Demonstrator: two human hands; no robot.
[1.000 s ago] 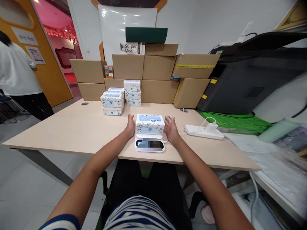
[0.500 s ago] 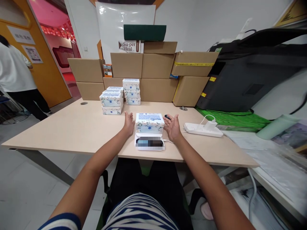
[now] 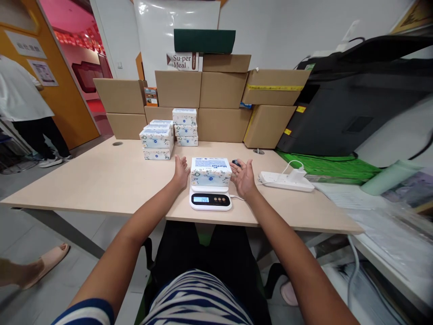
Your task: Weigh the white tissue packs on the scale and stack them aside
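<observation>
A white tissue pack (image 3: 210, 171) with a floral print rests on a small white digital scale (image 3: 210, 200) whose display is lit. My left hand (image 3: 180, 170) hovers open just left of the pack, palm toward it, not touching. On the pack's right side my right hand (image 3: 243, 177) is open too, fingers spread, a small gap from it. A small dark object (image 3: 236, 162) lies just beyond my right fingers.
More tissue packs (image 3: 158, 141) are stacked at the back left of the beige table (image 3: 101, 180), in front of cardboard boxes (image 3: 221, 106). A white power strip (image 3: 286, 181) lies right of the scale. A person in a white top (image 3: 20, 97) stands at the far left; a sandalled foot (image 3: 43, 264) shows lower left.
Both hands have drawn slightly away from the pack's sides and opened. The scale display now shows a reading. A sandalled foot has entered at lower left.
</observation>
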